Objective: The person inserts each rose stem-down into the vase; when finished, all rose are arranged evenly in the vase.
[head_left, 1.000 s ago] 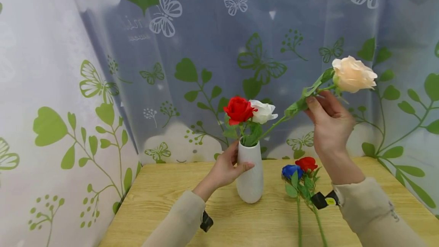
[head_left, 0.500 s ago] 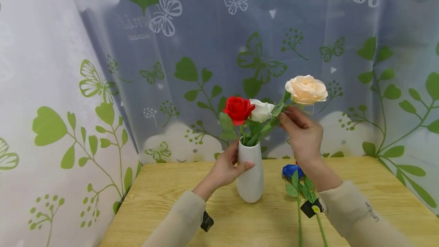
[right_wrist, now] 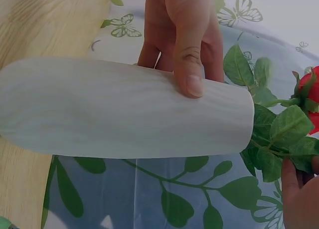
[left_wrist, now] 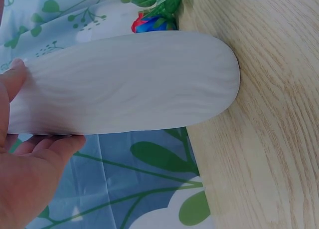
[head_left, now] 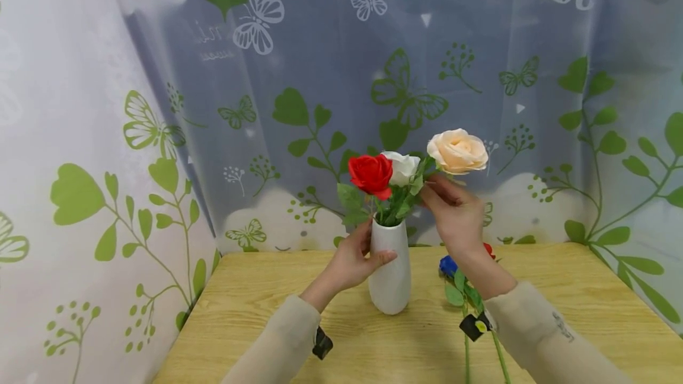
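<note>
A white ribbed vase (head_left: 390, 277) stands upright on the wooden table. My left hand (head_left: 349, 261) grips its upper part, thumb across the front and fingers round the far side. In the vase are a red rose (head_left: 370, 175) and a white rose (head_left: 402, 168), their leaves crowding the mouth. My right hand (head_left: 455, 218) pinches the stem of a peach rose (head_left: 458, 152) just under the bloom, to the right of the white one. That stem runs down among the leaves at the vase mouth; its lower end is hidden. In the right wrist view, the fingertips (right_wrist: 290, 176) sit by the leaves.
A blue rose (head_left: 448, 265) and a second red rose (head_left: 489, 249) lie on the table (head_left: 256, 313) at the right, partly behind my right forearm. A printed curtain (head_left: 331, 46) with leaves and butterflies hangs behind the table and along its sides.
My right hand has moved left and down with the peach rose, bringing the bloom close beside the white one. The red and white roses shifted slightly. My left hand keeps its grip on the vase.
</note>
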The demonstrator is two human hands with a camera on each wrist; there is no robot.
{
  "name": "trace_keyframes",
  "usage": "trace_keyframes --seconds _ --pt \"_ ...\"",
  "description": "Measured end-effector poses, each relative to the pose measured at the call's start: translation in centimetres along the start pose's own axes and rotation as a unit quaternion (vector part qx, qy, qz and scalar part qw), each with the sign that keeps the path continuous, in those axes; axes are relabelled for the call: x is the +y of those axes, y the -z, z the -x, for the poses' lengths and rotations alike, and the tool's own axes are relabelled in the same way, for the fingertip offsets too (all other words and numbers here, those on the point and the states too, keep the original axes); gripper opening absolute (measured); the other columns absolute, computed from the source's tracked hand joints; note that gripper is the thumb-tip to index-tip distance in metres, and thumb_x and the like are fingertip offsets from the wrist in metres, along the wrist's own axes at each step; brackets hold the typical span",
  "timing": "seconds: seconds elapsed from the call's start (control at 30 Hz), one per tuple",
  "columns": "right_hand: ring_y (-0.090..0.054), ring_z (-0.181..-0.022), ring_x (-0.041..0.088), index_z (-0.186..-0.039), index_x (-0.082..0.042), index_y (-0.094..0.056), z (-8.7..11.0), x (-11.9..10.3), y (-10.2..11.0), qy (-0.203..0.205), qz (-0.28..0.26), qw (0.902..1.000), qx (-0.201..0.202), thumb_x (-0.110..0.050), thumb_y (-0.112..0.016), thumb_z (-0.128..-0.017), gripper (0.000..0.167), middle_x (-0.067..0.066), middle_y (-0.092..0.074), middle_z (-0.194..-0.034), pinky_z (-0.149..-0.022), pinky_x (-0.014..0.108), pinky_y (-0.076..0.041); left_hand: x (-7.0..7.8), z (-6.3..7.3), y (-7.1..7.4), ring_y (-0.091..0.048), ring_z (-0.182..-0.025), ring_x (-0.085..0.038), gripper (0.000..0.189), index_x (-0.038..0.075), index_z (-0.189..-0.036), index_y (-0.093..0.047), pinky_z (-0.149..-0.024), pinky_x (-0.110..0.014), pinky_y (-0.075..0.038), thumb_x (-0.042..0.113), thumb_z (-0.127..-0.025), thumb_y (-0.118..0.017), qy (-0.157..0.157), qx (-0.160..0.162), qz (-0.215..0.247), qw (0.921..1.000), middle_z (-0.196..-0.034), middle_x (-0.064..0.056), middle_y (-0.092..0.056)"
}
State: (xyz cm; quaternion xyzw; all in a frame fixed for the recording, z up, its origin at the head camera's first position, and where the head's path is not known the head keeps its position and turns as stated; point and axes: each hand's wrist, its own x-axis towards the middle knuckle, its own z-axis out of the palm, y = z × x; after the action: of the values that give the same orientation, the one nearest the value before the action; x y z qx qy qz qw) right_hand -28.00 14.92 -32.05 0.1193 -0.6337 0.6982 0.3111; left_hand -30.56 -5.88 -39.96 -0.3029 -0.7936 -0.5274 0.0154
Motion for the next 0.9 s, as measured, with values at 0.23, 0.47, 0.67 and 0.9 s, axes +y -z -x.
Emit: trace_keyframes --seconds 0.23,0.47,0.67,0.9 --pt "-0.075 -0.079 0.002 -0.117 0.010 -0.076 0.0 0.7 -0.3 -0.019 0.024 0.9992 -0.027 0.002 -0.068 -0.098 0.022 -0.018 -0.077 -0.086 -0.076 0.021 -0.063 0.0 0.1 0.1 -0.067 -0.129 -0.029 0.087 0.007 -0.167 -0.025 -0.104 -0.042 -0.058 0.025 -0.099 -0.077 0.004 -0.002 0.001 1.0000 -0.147 -0.013 -0.062" --pt "-0.070 -0.084 -0.009 -0.127 0.004 -0.075 0.5 1.8 -0.4 -0.068 0.094 0.9922 -0.046 -0.010 -0.073 -0.097 0.033 0.023 -0.076 -0.119 -0.079 0.015 -0.060 -0.2 0.2 -0.1 -0.064 -0.134 -0.030 0.085 0.005 -0.167 -0.025 -0.107 -0.042 -0.057 0.025 -0.101 -0.075 -0.003 0.003 -0.002 1.0000 -0.150 -0.016 -0.060" --pt "-0.070 -0.097 -0.004 -0.129 -0.001 -0.075 1.1 2.3 -0.5 -0.068 0.136 0.9859 -0.069 -0.016 -0.072 -0.099 0.033 0.022 -0.074 -0.127 -0.082 0.010 -0.056 -0.1 0.5 -0.3 -0.063 -0.135 -0.029 0.086 0.006 -0.168 -0.022 -0.108 -0.043 -0.056 0.025 -0.102 -0.074 -0.006 0.008 0.007 0.9999 -0.152 -0.015 -0.058" --pt "-0.070 -0.124 0.030 -0.134 -0.005 -0.073 1.6 2.6 -0.6 -0.105 0.164 0.9765 -0.093 -0.021 -0.071 -0.102 0.036 0.017 -0.073 -0.132 -0.085 0.008 -0.053 -0.2 0.5 -0.5 -0.062 -0.137 -0.030 0.086 0.006 -0.168 -0.022 -0.109 -0.044 -0.055 0.026 -0.102 -0.074 -0.001 0.015 0.008 0.9999 -0.153 -0.016 -0.057"
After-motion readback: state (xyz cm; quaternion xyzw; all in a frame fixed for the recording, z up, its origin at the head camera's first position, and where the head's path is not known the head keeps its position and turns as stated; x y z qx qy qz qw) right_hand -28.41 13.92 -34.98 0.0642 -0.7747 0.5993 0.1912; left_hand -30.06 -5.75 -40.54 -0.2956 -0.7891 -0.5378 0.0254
